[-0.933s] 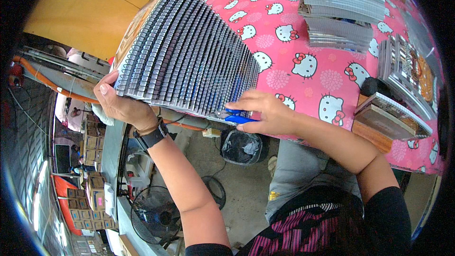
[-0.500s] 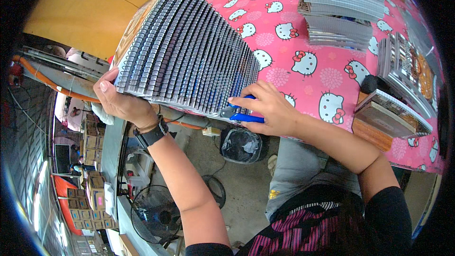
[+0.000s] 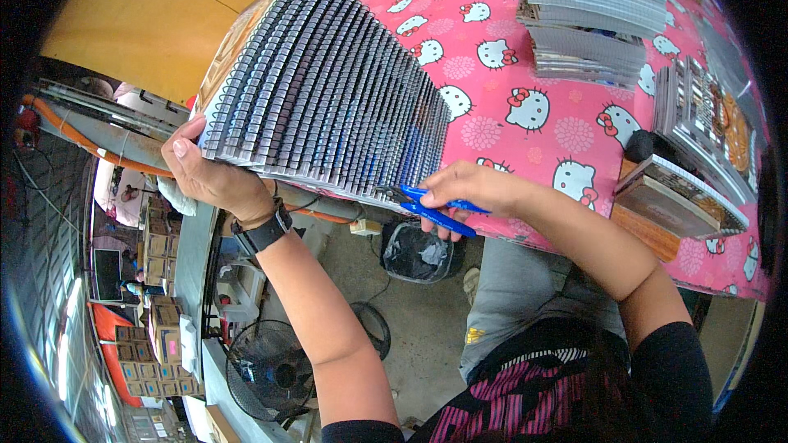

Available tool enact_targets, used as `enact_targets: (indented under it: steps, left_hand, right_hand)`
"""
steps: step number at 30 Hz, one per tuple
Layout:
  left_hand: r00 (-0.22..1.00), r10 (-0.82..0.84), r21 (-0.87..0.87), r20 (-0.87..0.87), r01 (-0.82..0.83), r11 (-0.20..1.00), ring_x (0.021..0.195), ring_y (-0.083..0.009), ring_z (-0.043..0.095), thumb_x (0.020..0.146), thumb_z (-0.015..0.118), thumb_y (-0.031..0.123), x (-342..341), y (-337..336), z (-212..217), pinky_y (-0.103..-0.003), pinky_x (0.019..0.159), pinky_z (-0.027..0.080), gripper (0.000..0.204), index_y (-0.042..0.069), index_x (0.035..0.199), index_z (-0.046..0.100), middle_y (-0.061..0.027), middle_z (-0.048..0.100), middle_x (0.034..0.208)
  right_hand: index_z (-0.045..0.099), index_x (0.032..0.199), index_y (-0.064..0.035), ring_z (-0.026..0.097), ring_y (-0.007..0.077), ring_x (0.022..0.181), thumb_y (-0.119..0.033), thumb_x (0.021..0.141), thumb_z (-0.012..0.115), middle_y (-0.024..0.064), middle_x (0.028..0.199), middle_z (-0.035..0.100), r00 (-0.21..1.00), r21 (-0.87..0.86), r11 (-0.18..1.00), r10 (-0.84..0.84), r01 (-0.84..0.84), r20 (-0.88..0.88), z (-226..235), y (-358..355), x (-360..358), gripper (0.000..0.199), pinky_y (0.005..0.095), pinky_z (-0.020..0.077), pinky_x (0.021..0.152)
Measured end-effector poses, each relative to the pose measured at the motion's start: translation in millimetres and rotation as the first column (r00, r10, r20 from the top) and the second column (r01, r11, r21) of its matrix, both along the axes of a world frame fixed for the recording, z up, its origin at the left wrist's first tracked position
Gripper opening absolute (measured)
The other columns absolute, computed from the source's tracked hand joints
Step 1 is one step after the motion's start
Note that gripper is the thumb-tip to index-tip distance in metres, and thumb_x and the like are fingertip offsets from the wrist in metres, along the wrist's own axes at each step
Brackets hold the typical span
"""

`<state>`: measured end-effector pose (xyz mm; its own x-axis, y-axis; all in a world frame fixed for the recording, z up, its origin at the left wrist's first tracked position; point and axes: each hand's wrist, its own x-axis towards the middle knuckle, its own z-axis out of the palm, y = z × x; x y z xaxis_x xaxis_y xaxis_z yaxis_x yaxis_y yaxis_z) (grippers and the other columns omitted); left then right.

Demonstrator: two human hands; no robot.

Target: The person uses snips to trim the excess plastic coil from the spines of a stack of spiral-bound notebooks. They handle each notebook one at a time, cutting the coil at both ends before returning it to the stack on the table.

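A tall stack of spiral-bound books (image 3: 320,90) rises at the left end of the table, its black wire coils facing me. My left hand (image 3: 215,179) grips the stack's near left corner, thumb up along the side and a dark band on the wrist. In my right hand (image 3: 476,187) is a pair of blue-handled cutting pliers (image 3: 443,221). Their jaws point left at the coil ends along the stack's near edge; whether they touch a wire is too small to tell.
A pink patterned cloth (image 3: 492,123) covers the table. Book stacks (image 3: 587,16) stand at the far right, more bound books (image 3: 706,131) nearer right, beside a wooden block (image 3: 648,221). Below the edge are a lined bin (image 3: 419,250) and a black fan (image 3: 271,369).
My right hand has shifted slightly right and down and turned, with the pliers' handles now slanting down to the right. My left hand and the stack stay in place.
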<state>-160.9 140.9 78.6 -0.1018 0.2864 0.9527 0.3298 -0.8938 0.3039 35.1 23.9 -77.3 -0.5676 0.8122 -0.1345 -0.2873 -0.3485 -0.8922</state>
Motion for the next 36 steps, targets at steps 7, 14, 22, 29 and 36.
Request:
enact_targets:
  steps: [7,14,22,29,36]
  left_hand:
    - [1.000,0.015,-0.016,-0.002,-0.015,1.000,0.077,-0.0230,0.055,0.090,0.028,0.036,4,-4,0,-0.034,0.072,0.045,0.049,-0.004,0.083,0.057,-0.0157,0.058,0.084]
    - [0.997,-0.055,-0.061,0.053,0.058,0.996,0.077,-0.0235,0.055,0.090,0.027,0.035,3,-2,0,-0.035,0.072,0.045,0.049,-0.004,0.083,0.056,-0.0147,0.058,0.084]
    - [0.999,0.050,-0.038,0.012,-0.049,0.998,0.077,-0.0237,0.055,0.089,0.028,0.036,8,-8,1,-0.035,0.073,0.044,0.049,-0.003,0.083,0.057,-0.0148,0.058,0.083]
    - [0.999,0.003,-0.036,0.035,-0.001,0.999,0.077,-0.0232,0.055,0.088,0.032,0.038,3,-3,1,-0.034,0.071,0.046,0.049,-0.004,0.084,0.057,-0.0154,0.059,0.085]
    - [0.998,-0.019,-0.047,0.056,0.022,0.999,0.077,-0.0236,0.055,0.088,0.032,0.038,8,-6,0,-0.035,0.071,0.045,0.050,-0.005,0.084,0.057,-0.0156,0.058,0.084]
  right_hand:
    - [0.057,0.111,-0.0086,0.045,0.0277,0.089,-0.022,0.064,0.070,0.0093,0.092,0.051,0.512,0.966,0.231,-0.847,0.114,0.142,-18,-8,-17,0.050,0.0404,0.0386,0.080]
    - [0.060,0.104,-0.0054,0.055,0.0127,0.066,-0.025,0.081,0.062,0.0034,0.083,0.060,0.996,0.128,0.990,-0.067,0.059,0.060,-17,0,-6,0.030,0.0263,0.0469,0.060]
    - [0.056,0.113,-0.0096,0.049,0.0275,0.089,-0.018,0.071,0.067,0.0114,0.092,0.052,0.589,0.935,0.341,-0.777,0.101,0.220,-26,-10,-13,0.044,0.0376,0.0418,0.077]
    - [0.056,0.110,-0.0076,0.053,0.0249,0.082,-0.021,0.074,0.066,0.0101,0.090,0.055,0.531,0.980,0.188,-0.838,0.062,0.127,-28,-6,-11,0.040,0.0358,0.0448,0.071]
    - [0.059,0.101,-0.0007,0.057,0.0130,0.063,-0.026,0.084,0.059,0.0047,0.078,0.061,0.991,0.146,0.982,-0.125,0.117,0.048,-26,-2,-8,0.030,0.0256,0.0478,0.058]
